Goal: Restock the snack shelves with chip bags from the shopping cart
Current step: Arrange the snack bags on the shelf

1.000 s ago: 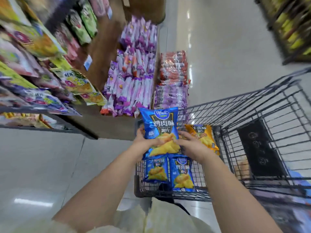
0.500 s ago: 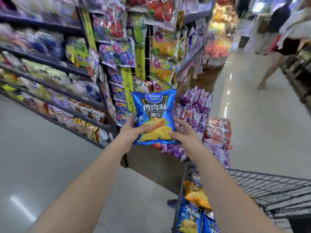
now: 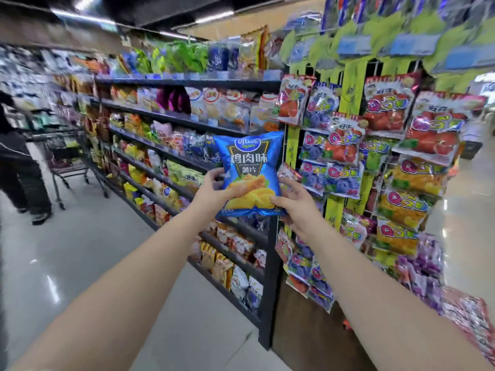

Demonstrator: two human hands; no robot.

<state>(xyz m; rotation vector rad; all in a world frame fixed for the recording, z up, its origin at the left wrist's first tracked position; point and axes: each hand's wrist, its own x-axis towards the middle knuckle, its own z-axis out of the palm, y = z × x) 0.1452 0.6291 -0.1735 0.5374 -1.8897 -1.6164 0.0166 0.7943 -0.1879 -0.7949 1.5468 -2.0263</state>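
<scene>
The left hand [image 3: 211,192] and right hand [image 3: 297,202] grip a bag [image 3: 249,167] by its lower corners, held up before the shelves [image 3: 187,113] at ten o'clock. Not shelved yet; its slot, perhaps just behind, is blurred.

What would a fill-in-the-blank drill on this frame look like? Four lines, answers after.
1. The chip bag held up toward the shelves is mostly ____ in colour.
2. The left hand and right hand grip it nearer its ____ edge (top/bottom).
3. The hanging candy packs are on the bag's ____ side.
4. A shopping cart stands down the aisle at the far ____ of the view.

Answers: blue; bottom; right; left
</scene>
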